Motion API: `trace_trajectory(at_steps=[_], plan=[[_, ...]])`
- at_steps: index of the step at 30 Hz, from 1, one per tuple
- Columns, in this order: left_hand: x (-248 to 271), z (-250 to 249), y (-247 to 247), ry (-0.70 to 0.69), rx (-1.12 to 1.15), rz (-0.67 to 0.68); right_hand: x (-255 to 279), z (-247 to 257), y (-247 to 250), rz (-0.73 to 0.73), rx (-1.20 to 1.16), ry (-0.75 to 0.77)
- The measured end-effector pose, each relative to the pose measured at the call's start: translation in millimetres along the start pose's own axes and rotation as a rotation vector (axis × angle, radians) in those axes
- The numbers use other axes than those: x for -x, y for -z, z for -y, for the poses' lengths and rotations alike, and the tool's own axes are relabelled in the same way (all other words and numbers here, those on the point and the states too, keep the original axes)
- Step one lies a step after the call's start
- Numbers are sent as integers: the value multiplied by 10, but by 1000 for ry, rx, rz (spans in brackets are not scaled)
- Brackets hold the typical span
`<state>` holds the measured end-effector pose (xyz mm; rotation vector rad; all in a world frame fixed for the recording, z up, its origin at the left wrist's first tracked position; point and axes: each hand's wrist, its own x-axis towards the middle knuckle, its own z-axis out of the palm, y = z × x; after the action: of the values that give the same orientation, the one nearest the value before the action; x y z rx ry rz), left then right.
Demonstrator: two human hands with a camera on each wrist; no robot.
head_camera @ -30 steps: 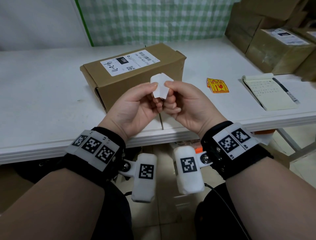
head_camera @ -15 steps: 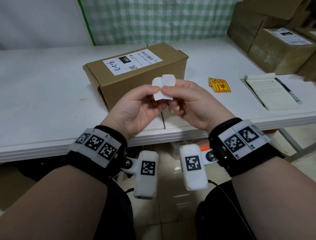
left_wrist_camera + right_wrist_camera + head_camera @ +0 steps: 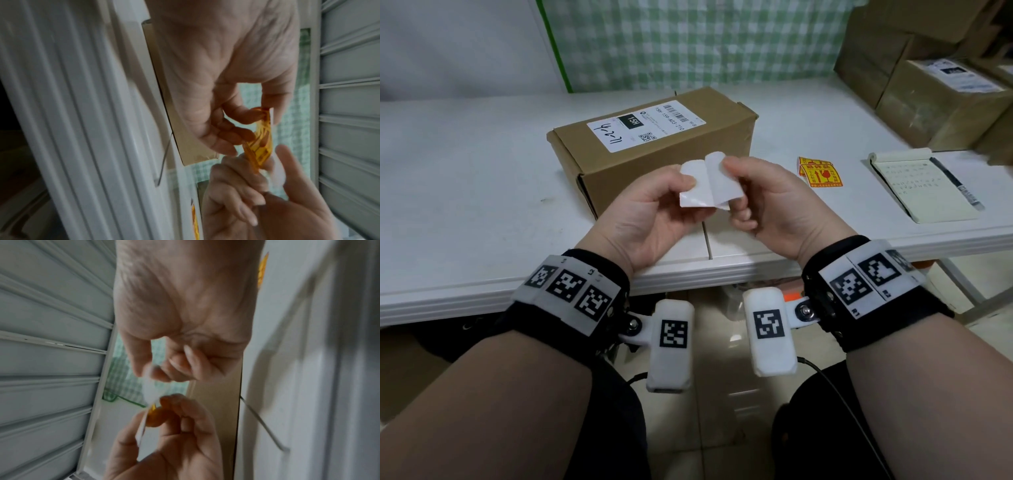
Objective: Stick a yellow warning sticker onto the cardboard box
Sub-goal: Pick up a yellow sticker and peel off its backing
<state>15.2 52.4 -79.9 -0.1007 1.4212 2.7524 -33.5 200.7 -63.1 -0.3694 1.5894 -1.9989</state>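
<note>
A brown cardboard box (image 3: 671,164) with a white shipping label (image 3: 642,126) lies on the white table (image 3: 465,192), just behind my hands. I hold a sticker above the table's front edge, partly peeled into two flaps. My left hand (image 3: 688,180) pinches the sticker (image 3: 697,188), whose white back faces me. Its yellow printed face (image 3: 260,144) shows in the left wrist view, between the left hand's (image 3: 265,112) thumb and fingers. My right hand (image 3: 727,168) pinches the white backing paper (image 3: 722,181), also seen as backing paper (image 3: 151,391) in the right wrist view.
Spare yellow warning stickers (image 3: 820,174) lie on the table right of the box. Further right is an open notebook (image 3: 921,186) with a pen (image 3: 955,183) on it. Stacked cardboard boxes (image 3: 935,99) fill the back right corner.
The two white flaps have spread wider as my hands pull the backing away from the sticker. The box has not moved on the table.
</note>
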Motion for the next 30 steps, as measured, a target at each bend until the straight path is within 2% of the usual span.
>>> trace_trajectory(at_steps=[5, 9, 14, 18, 21, 23, 27, 30], plan=[[9, 0, -19, -57, -223, -2, -1, -28, 5, -67, 394, 93], [15, 5, 8, -39, -231, 75, 10, -9, 32, -124, 457, 183], [34, -3, 42, 30, -174, 184, 21, 15, 56, -121, 506, 286], [38, -11, -30, 1, -330, 15, -4, 3, 68, -101, 602, 334], [38, -3, -57, 9, -445, -38, -19, -32, 43, -109, 734, 370], [32, -9, -41, 8, -437, -61, -11, -39, 34, -106, 693, 352], [14, -22, -6, -22, -379, -74, -9, -7, 55, -127, 394, 250], [15, -20, -22, -31, -402, -79, -11, 5, 67, -162, 346, 236]])
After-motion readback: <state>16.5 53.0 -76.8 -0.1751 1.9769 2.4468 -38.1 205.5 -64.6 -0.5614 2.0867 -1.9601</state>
